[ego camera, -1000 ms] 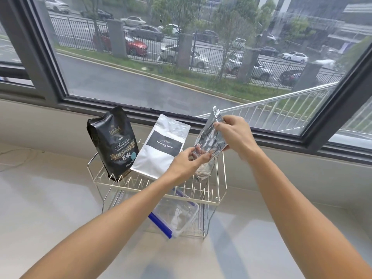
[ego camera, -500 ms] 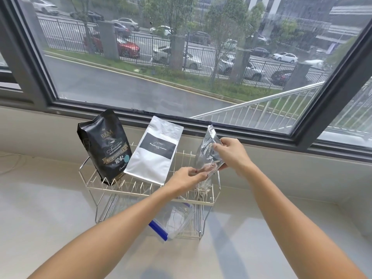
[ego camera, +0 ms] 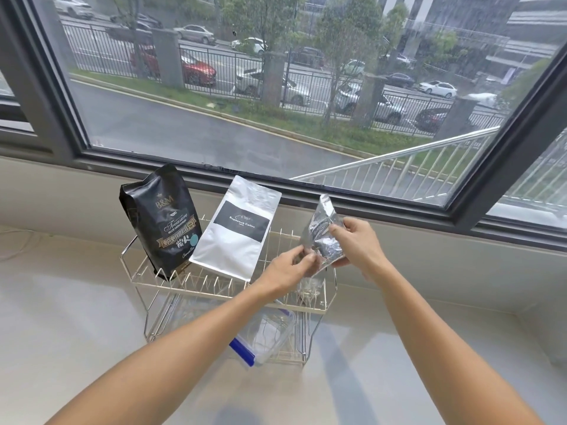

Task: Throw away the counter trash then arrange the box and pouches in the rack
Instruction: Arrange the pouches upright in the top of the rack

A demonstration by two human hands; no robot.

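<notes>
A two-tier wire rack (ego camera: 319, 309) stands on the pale counter by the window. On its upper tier a black coffee pouch (ego camera: 162, 222) stands at the left and a white pouch (ego camera: 237, 237) with a black label leans beside it. Over the right end of that tier both hands hold a crinkled silver foil pouch (ego camera: 322, 231). My right hand (ego camera: 357, 245) grips its right side, and my left hand (ego camera: 290, 269) pinches its lower left corner. A clear plastic box (ego camera: 270, 338) with a blue clip lies on the lower tier.
The dark window frame (ego camera: 399, 207) and a low sill wall run right behind the rack. A thin cable (ego camera: 15, 237) lies on the counter at the far left. The counter (ego camera: 76, 317) stretches out to the left and in front of the rack.
Both hands have lowered the silver pouch slightly toward the right end of the upper tier. The other pouches and the box have stayed put.
</notes>
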